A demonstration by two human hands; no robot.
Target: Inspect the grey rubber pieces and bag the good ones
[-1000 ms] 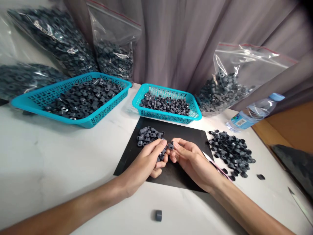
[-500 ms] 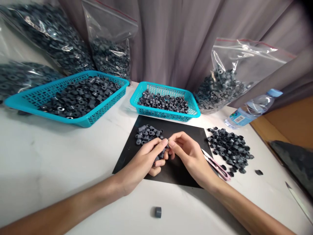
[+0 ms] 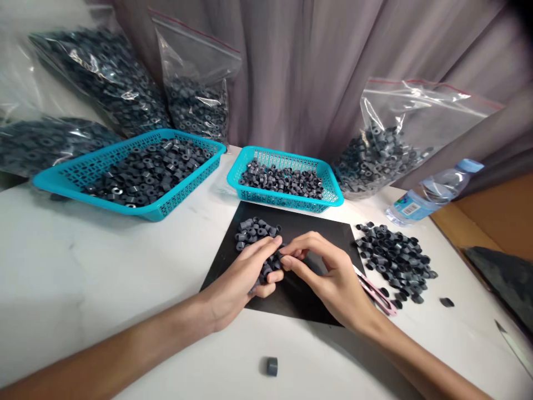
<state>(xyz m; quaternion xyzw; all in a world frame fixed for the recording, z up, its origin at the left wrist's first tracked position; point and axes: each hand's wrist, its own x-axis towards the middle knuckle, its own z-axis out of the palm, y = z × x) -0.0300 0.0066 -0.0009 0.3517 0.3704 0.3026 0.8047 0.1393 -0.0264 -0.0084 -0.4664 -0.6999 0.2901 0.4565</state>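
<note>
My left hand [image 3: 245, 269] is curled over the black mat, its fingers wrapped round several short grey plastic tubes [image 3: 267, 269]. Thumb and forefinger of my right hand [image 3: 328, 266] pinch at a grey tube at the edge of that handful; the fingers partly cover it. Just behind my left hand, more grey tubes [image 3: 252, 232] lie heaped on the black mat [image 3: 308, 303]. A pink-handled craft knife [image 3: 377, 293] lies by the mat's right edge, partly hidden by my right hand. One single tube [image 3: 272, 366] sits on the white table in front of me.
Two blue baskets [image 3: 160, 210] [image 3: 287, 202] of grey pieces stand behind the mat. Clear bags of pieces [image 3: 200, 105] [image 3: 383, 158] lean at the back. To the right are a heap of dark short rings [image 3: 395, 261] and a tilted water bottle [image 3: 435, 191].
My fingertips, pressed together earlier, have parted a little; the right thumb and forefinger have dropped toward the tubes in my left hand. More of those tubes show. The whole view has shifted slightly.
</note>
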